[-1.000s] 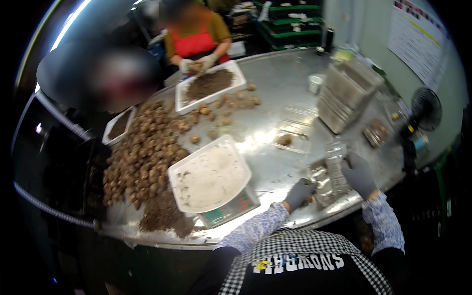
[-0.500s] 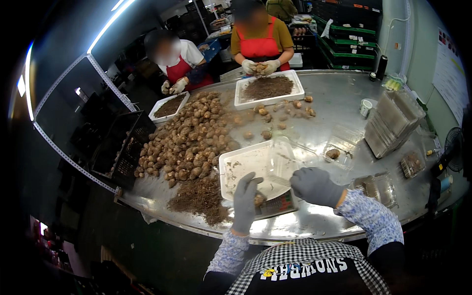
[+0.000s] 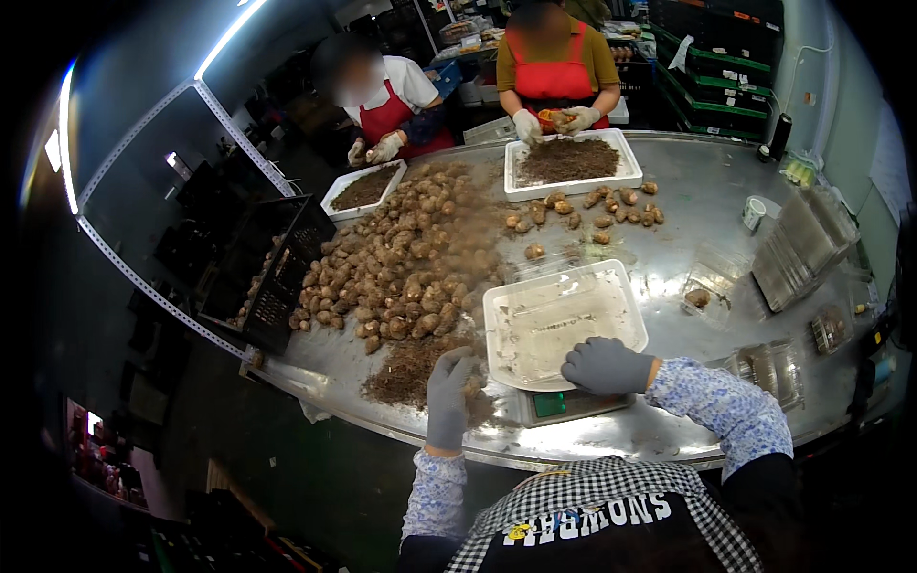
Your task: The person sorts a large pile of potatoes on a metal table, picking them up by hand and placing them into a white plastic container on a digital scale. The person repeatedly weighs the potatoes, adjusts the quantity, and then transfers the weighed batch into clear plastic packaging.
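Observation:
My left hand (image 3: 447, 396), in a grey glove, is raised over the near edge of the soil heap. A brown taro (image 3: 473, 386) shows in part on its right side, held by the curled fingers. My right hand (image 3: 607, 366), gloved the same, is bent over the near right part of a white tray (image 3: 494, 355). Its fingertips are closed at what looks like the edge of a clear plastic box (image 3: 564, 307) lying in that tray; the grip itself is mostly hidden. Under the tray sits a scale (image 3: 573, 406) with a lit green display.
A large taro pile (image 3: 392, 258) spreads left, with loose soil (image 3: 411, 372) before it. Two co-workers in red aprons stand across the table at soil-filled trays (image 3: 573, 191). Stacked clear boxes (image 3: 802, 248) stand right; a black crate (image 3: 277, 277) is at the left edge.
The view has shifted, so the table sits further right. My left hand has moved left, away from the tray, with the taro. My right hand has lowered, and the clear box now lies flatter in the tray.

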Available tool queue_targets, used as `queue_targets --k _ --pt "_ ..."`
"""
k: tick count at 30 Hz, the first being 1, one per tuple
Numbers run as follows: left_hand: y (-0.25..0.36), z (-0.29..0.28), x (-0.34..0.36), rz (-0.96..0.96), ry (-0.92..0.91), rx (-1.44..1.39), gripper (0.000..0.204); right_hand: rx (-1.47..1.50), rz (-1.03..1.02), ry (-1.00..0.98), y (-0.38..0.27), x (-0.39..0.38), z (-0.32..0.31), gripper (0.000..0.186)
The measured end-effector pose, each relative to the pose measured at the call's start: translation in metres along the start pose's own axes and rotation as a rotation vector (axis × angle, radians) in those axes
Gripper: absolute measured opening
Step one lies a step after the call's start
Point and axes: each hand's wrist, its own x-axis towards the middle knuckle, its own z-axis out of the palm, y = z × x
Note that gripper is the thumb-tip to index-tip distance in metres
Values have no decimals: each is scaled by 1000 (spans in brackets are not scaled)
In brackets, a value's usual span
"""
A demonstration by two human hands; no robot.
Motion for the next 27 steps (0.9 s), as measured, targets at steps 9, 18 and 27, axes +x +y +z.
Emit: queue_targets --k 9,18,27 --pt "-7 -13 95 422 -201 883 25 -42 148 218 -2 -17 -27 44" --pt "-10 45 201 494 -860 1489 31 -171 324 172 17 -36 -12 14" --pt "-16 41 151 391 -1278 1570 32 -89 405 233 12 -46 -3 9"
